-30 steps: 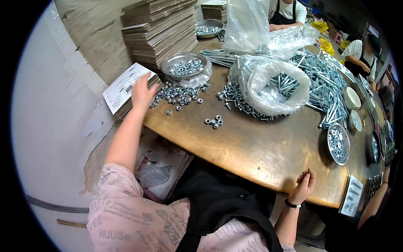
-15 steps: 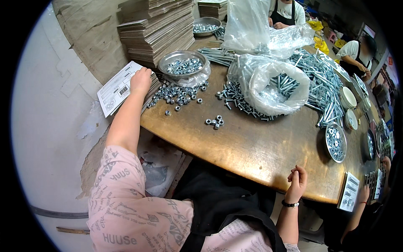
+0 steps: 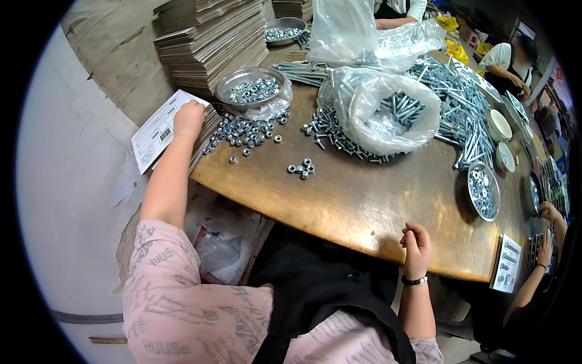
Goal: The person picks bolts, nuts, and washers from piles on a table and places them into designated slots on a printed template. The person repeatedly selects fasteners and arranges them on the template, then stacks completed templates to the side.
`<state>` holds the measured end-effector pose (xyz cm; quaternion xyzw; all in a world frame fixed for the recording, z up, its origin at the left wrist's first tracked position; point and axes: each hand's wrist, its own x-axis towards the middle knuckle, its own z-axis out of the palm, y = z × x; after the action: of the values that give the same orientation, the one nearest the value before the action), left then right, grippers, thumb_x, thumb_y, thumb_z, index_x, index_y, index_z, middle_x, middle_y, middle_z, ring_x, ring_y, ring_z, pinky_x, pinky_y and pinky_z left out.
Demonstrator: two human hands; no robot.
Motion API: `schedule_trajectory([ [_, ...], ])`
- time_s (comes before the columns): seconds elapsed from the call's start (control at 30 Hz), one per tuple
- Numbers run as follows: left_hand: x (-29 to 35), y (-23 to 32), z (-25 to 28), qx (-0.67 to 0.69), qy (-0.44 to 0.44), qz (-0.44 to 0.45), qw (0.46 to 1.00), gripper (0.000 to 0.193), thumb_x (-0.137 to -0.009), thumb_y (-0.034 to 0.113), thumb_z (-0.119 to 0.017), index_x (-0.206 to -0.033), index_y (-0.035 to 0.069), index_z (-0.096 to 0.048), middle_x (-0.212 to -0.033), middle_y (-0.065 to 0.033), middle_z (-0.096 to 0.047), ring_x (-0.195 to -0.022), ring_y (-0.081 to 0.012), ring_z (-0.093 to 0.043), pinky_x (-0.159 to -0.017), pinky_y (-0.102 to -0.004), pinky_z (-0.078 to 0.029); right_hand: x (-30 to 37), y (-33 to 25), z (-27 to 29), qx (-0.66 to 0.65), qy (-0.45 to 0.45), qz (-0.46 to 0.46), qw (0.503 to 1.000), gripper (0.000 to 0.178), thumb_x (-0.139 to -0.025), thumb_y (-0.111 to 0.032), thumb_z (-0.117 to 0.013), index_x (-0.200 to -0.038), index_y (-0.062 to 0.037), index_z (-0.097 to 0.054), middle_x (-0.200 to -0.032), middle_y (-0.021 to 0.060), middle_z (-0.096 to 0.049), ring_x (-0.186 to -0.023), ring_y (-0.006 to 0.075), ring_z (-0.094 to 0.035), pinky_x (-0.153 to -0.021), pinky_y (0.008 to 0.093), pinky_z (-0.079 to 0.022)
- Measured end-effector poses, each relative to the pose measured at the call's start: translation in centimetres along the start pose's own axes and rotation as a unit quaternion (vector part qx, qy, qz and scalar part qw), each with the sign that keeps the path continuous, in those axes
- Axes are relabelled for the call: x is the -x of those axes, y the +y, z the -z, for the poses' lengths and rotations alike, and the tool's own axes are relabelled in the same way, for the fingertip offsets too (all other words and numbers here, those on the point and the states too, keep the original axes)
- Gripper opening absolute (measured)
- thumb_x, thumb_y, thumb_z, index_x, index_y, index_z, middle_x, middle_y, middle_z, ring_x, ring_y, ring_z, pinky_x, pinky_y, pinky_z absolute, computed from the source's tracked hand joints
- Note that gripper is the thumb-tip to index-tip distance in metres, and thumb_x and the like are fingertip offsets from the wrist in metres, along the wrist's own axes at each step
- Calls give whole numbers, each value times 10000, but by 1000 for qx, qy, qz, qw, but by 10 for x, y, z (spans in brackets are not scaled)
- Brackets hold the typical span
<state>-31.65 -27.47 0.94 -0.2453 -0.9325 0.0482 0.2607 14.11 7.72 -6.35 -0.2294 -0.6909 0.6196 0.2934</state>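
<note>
My left hand is closed over the upper edge of a white printed card, which lies on a stack of cards at the table's left edge. The fingertips are hidden behind the hand. Beside it spreads a heap of loose hex nuts, below a steel bowl of nuts. My right hand hovers by the table's front edge, its fingers curled in; whether they hold anything is hidden. A small group of nuts lies on the wooden table between my hands.
A tall cardboard stack stands at the back left. An open plastic bag sits among short screws and piled long bolts. At right are a steel bowl of washers, white bowls and another printed card. Co-workers' hands work beyond.
My left hand and the printed card have shifted slightly toward me. My right hand stays curled near the table edge. A co-worker's hands at right have moved farther back. The whole view has shifted a little.
</note>
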Motion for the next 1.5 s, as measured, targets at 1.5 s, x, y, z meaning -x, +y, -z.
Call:
schedule_trajectory([
  [1.5, 146, 264, 83, 820, -322, 92, 465, 373, -908, 207, -500, -1185, -41, -472, -1173, -143, -524, -1066, -231, -510, -916, -346, -401, 4, -9, 50, -262, -36, -161, 951, 400, -856, -86, -458, -1231, 42, -399, -1184, 128, -519, -1065, 210, -512, -917, 331, -396],
])
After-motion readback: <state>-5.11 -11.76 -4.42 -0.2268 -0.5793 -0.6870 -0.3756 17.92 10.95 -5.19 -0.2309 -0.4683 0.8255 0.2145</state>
